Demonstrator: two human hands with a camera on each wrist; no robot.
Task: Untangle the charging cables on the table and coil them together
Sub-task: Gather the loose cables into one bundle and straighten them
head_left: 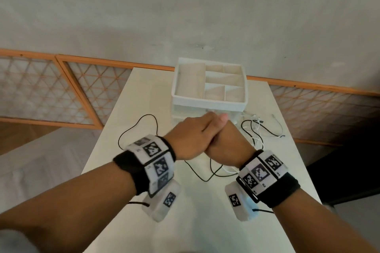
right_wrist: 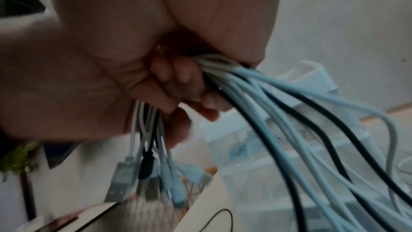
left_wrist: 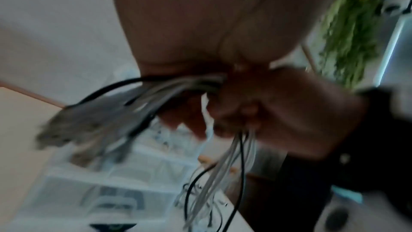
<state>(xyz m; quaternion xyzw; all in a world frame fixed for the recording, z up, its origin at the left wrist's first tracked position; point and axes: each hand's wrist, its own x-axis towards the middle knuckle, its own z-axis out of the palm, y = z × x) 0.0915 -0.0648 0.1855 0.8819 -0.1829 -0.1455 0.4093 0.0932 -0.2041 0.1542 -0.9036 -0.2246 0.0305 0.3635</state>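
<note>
Your left hand (head_left: 191, 137) and right hand (head_left: 228, 139) grip the cable bundle (right_wrist: 234, 77) above the pale tabletop (head_left: 127, 129); organizer box (head_left: 209, 104) at twelve o'clock by the wall (head_left: 185, 6).

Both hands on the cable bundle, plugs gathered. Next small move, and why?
Probably start the first loop: the right hand draws the bundle of cables back toward the left hand, which keeps its grip. The plug ends already hang together below the hands, while long slack still trails loose over the table.
</note>
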